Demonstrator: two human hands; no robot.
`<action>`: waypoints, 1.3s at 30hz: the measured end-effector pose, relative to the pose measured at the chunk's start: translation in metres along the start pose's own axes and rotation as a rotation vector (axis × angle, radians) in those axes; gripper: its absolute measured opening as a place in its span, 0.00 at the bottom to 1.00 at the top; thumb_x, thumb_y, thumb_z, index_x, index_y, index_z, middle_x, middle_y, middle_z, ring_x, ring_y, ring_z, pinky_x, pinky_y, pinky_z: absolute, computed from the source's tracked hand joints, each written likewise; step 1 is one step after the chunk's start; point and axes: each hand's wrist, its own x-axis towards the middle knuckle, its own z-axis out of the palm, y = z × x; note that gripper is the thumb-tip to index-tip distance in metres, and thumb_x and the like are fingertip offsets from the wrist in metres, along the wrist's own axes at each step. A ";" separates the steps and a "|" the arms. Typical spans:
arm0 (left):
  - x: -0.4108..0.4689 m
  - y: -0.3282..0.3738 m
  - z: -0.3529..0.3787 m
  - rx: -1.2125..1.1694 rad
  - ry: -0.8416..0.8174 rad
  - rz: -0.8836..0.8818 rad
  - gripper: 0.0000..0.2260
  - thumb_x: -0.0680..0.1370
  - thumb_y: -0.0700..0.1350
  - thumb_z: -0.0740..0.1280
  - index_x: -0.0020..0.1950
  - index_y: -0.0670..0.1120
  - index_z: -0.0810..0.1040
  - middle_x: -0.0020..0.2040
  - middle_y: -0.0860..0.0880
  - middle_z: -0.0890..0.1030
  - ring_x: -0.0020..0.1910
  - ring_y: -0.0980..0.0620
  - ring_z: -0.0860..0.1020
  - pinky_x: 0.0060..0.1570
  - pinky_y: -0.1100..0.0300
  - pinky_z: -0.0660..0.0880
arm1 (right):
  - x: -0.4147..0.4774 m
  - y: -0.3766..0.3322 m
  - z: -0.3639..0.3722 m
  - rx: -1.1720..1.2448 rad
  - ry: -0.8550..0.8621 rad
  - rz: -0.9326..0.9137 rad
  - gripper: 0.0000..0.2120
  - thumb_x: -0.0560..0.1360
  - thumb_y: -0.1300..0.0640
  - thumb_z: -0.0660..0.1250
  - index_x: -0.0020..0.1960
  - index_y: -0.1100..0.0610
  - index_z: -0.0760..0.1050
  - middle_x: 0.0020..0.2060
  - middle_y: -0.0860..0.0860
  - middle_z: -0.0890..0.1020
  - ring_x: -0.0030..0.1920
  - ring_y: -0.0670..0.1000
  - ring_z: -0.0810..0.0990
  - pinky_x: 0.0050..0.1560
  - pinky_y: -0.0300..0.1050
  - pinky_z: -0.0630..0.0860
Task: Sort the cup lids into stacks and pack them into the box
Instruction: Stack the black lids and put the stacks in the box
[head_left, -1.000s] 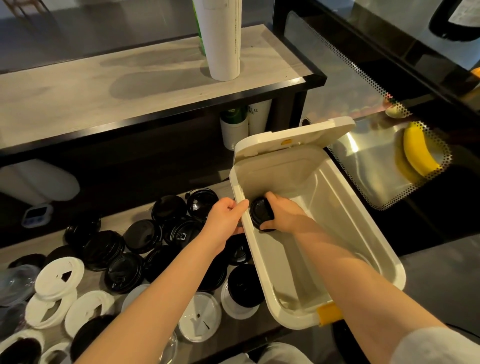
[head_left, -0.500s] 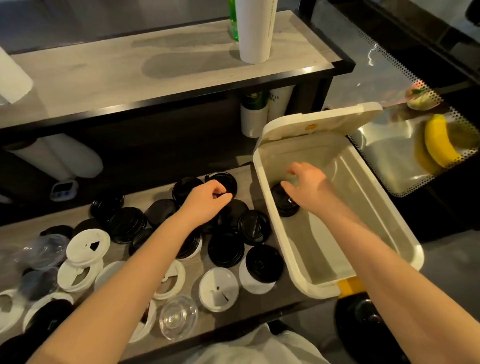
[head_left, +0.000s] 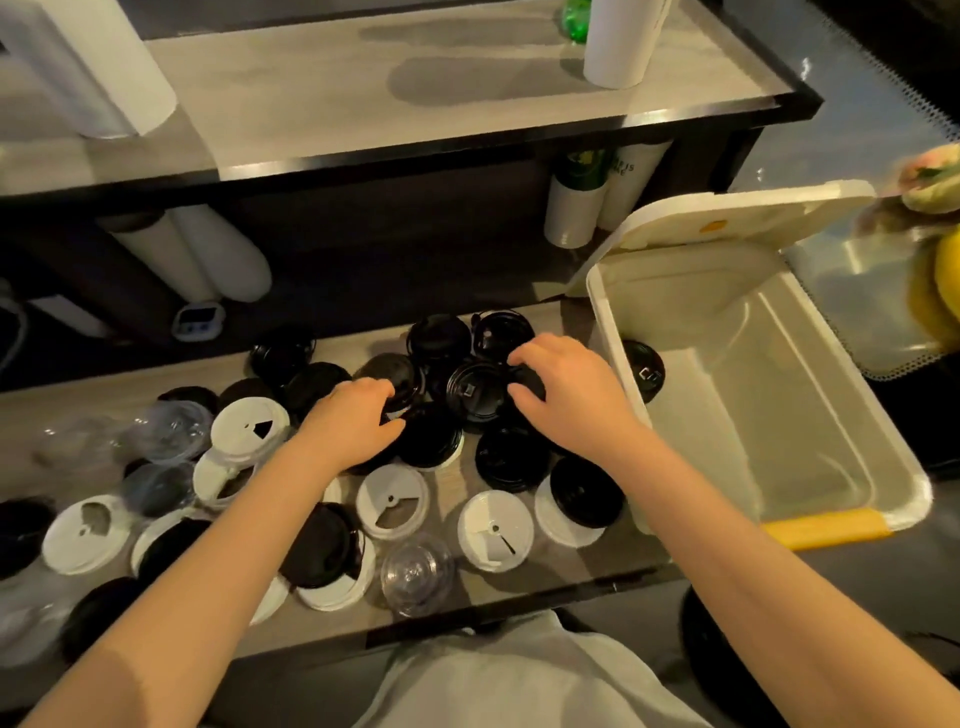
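Head view: wood-grain counter (head_left: 353, 348) under an upper shelf (head_left: 415, 93), black lids (head_left: 511, 457) lying flat around both hands. Right hand (head_left: 566, 395) pinches one; left hand (head_left: 358, 421) is curled on another, grip unclear. White box (head_left: 779, 499) sits just right, long axis front-to-back, cover up.

One box (head_left: 769, 519), two hands (head_left: 358, 421), over a dozen black lids (head_left: 511, 460).

The left hand (head_left: 353, 423) partly hides a black lid (head_left: 388, 370); the bananas (head_left: 935, 299) are blurred.
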 end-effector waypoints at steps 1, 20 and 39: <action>-0.002 -0.007 0.005 0.001 -0.029 -0.023 0.21 0.77 0.52 0.63 0.67 0.45 0.69 0.64 0.45 0.73 0.62 0.45 0.71 0.59 0.48 0.72 | 0.002 -0.001 0.009 0.007 -0.038 0.015 0.16 0.77 0.52 0.63 0.63 0.55 0.73 0.57 0.51 0.77 0.57 0.54 0.75 0.52 0.49 0.75; 0.015 -0.042 0.048 0.027 -0.120 -0.149 0.39 0.72 0.54 0.70 0.76 0.47 0.53 0.74 0.47 0.58 0.73 0.43 0.55 0.67 0.48 0.62 | 0.080 -0.001 0.098 -0.324 -0.633 0.039 0.48 0.68 0.46 0.72 0.77 0.47 0.44 0.75 0.57 0.55 0.73 0.63 0.56 0.68 0.59 0.63; -0.007 -0.036 0.023 -0.035 0.093 -0.071 0.39 0.69 0.55 0.71 0.75 0.47 0.57 0.71 0.47 0.61 0.71 0.45 0.58 0.69 0.50 0.60 | 0.053 -0.003 0.055 0.332 -0.237 0.149 0.42 0.59 0.45 0.79 0.66 0.50 0.60 0.60 0.48 0.66 0.62 0.52 0.67 0.59 0.48 0.71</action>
